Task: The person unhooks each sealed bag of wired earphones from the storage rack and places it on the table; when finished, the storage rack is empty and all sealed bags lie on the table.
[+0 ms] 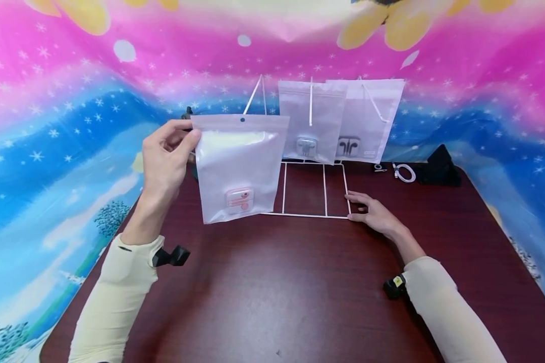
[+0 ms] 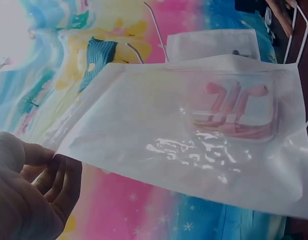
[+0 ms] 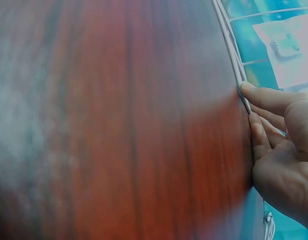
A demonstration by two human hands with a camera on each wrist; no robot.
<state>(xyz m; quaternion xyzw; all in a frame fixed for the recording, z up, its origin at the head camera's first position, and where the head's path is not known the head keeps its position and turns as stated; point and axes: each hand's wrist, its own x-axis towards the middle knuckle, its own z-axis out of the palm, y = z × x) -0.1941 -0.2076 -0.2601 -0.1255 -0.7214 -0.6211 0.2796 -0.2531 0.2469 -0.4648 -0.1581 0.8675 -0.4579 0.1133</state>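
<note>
My left hand (image 1: 163,161) pinches the top left corner of a white zip bag (image 1: 242,161), raised in front of the rack. Pink earphones in a clear case (image 1: 239,200) lie low inside this bag; the left wrist view shows the earphones (image 2: 234,107) through its plastic side. A round hole pierces the bag's top strip, just below a slanting hook (image 1: 253,95). With thumb and fingers, my right hand (image 1: 374,214) holds the front right corner of the white wire rack's base (image 1: 315,217). The right wrist view has the fingers (image 3: 273,102) against the wire.
Two more white bags hang from the rack: one with light earphones (image 1: 312,121), another with black earphones (image 1: 374,108). Behind my right hand lie a coiled white cable (image 1: 405,173), a small clip-like item (image 1: 379,168) and a black stand (image 1: 440,166) on the dark wooden table (image 1: 272,292).
</note>
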